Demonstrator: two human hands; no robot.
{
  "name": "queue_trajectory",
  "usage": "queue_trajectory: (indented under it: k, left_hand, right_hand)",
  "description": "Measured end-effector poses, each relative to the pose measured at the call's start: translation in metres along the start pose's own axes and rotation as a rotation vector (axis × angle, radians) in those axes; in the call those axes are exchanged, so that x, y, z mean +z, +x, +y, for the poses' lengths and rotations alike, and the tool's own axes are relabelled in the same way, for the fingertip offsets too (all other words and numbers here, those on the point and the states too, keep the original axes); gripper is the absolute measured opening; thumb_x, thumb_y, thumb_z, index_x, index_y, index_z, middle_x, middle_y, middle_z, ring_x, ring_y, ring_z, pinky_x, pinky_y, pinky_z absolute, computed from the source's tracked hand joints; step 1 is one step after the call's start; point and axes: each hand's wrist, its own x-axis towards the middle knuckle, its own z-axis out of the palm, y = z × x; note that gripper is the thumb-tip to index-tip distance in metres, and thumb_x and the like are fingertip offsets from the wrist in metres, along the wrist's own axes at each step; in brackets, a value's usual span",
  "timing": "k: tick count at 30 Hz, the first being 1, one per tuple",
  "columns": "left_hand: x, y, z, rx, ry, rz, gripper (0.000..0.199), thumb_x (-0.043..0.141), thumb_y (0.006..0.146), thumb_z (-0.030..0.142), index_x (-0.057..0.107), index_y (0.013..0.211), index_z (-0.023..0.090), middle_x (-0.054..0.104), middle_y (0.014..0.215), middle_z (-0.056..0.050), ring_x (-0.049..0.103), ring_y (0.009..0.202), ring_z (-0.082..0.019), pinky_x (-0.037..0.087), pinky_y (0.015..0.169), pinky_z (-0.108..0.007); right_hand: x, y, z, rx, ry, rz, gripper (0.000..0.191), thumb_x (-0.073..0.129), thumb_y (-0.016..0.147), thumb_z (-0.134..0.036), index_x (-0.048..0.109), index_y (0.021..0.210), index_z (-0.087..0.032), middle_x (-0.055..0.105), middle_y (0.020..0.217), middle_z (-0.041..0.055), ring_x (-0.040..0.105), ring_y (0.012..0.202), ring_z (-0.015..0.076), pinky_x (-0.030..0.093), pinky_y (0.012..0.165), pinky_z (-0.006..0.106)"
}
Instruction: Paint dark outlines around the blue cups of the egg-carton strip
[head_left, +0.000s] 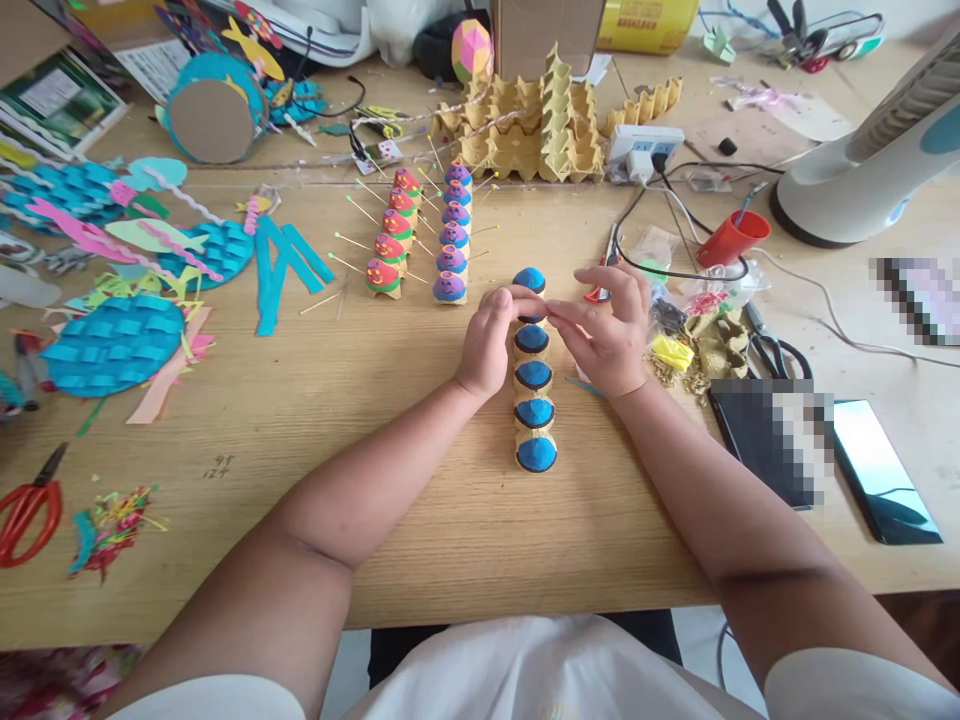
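Note:
A strip of egg carton cups stands lengthwise before me, its cups topped with blue clay domes rimmed in a dark band. My left hand reaches over the strip's far end from the left, thumb and fingers pressed together. From the right, my right hand pinches with thumb and index finger, its other fingers raised and bent. The fingertips of both hands meet above the second cup from the far end and partly cover it. Whatever lies between them is too small or hidden to make out.
Two decorated carton strips, one red and one purple, bristle with thin sticks. Egg cartons lie behind. On the right are a red cup, black-handled scissors, yellow clay and phones; red scissors lie left.

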Motion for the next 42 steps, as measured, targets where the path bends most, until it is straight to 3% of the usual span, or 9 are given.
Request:
queue_trajectory:
  k: [3,10,16,20,24,28,32,35,42]
  left_hand:
    - [-0.002,-0.002,0.007,0.072,0.031,0.033,0.074,0.026,0.112,0.07,0.085,0.096,0.028,0.08,0.114,-0.007,0.07,0.121,-0.025,0.051,0.119,-0.048]
    - [-0.003,-0.001,0.011,0.129,0.139,0.09,0.064,0.033,0.112,0.068,0.081,0.098,0.028,0.082,0.109,-0.005,0.072,0.115,-0.025,0.052,0.112,-0.048]
    - [-0.002,0.001,0.008,0.214,0.143,0.091,0.056,0.04,0.112,0.065,0.081,0.096,0.03,0.083,0.105,-0.003,0.072,0.111,-0.024,0.051,0.108,-0.05]
    - [-0.003,0.0,0.008,0.223,0.166,0.108,0.056,0.041,0.111,0.067,0.08,0.097,0.03,0.082,0.106,-0.003,0.072,0.112,-0.024,0.052,0.108,-0.05]
    - [-0.002,0.0,0.007,0.225,0.17,0.123,0.054,0.042,0.111,0.068,0.079,0.1,0.03,0.081,0.108,-0.004,0.071,0.115,-0.024,0.052,0.109,-0.05]
    - [-0.001,0.0,0.007,0.231,0.165,0.132,0.055,0.043,0.11,0.069,0.078,0.1,0.029,0.08,0.108,-0.004,0.07,0.115,-0.024,0.052,0.11,-0.049]
    - [0.0,-0.001,0.009,0.215,0.183,0.117,0.055,0.043,0.11,0.069,0.078,0.099,0.028,0.08,0.108,-0.005,0.07,0.115,-0.024,0.052,0.111,-0.049]
    - [0.001,-0.002,0.009,0.211,0.183,0.12,0.049,0.049,0.108,0.067,0.078,0.098,0.028,0.079,0.108,-0.006,0.07,0.113,-0.024,0.054,0.108,-0.046]
    - [0.002,-0.002,0.004,0.351,0.38,0.054,0.032,0.068,0.102,0.058,0.079,0.108,0.028,0.075,0.114,-0.007,0.068,0.116,-0.025,0.051,0.111,-0.046]
  right_hand:
    - [0.001,-0.001,0.0,-0.006,0.025,0.001,0.023,0.062,0.104,-0.052,0.076,0.104,-0.034,0.067,0.134,0.0072,0.063,0.126,0.0324,0.042,0.119,0.066]
    - [-0.001,0.001,-0.004,0.034,0.104,-0.042,0.039,0.056,0.105,-0.059,0.066,0.086,-0.026,0.067,0.128,0.0127,0.061,0.126,0.0356,0.041,0.121,0.07]
    - [-0.008,0.012,-0.008,0.187,0.287,-0.04,0.042,0.058,0.102,-0.067,0.073,0.095,-0.028,0.063,0.127,0.0125,0.059,0.133,0.0348,0.044,0.124,0.068]
    - [-0.004,0.015,-0.011,0.355,0.481,-0.048,0.042,0.071,0.094,-0.071,0.074,0.1,-0.029,0.062,0.125,0.0092,0.062,0.128,0.0293,0.056,0.114,0.055]
    - [0.008,0.012,-0.014,0.51,0.742,-0.041,0.048,0.082,0.084,-0.073,0.068,0.09,-0.027,0.064,0.104,0.0028,0.066,0.104,0.0199,0.061,0.096,0.038]
    - [0.011,0.007,-0.014,0.454,0.669,0.021,0.05,0.08,0.086,-0.071,0.066,0.079,-0.025,0.061,0.101,0.0032,0.063,0.102,0.0197,0.058,0.099,0.041]
    - [0.004,0.008,-0.012,0.345,0.514,-0.014,0.055,0.064,0.1,-0.069,0.066,0.069,-0.023,0.061,0.102,0.0059,0.063,0.108,0.0229,0.054,0.109,0.049]
    - [0.0,0.009,-0.012,0.306,0.489,-0.042,0.062,0.057,0.103,-0.07,0.063,0.063,-0.023,0.062,0.105,0.0071,0.063,0.107,0.0232,0.054,0.105,0.049]
    - [-0.001,0.011,-0.013,0.278,0.541,-0.101,0.066,0.052,0.106,-0.069,0.058,0.06,-0.022,0.062,0.104,0.0069,0.064,0.11,0.0229,0.051,0.104,0.048]
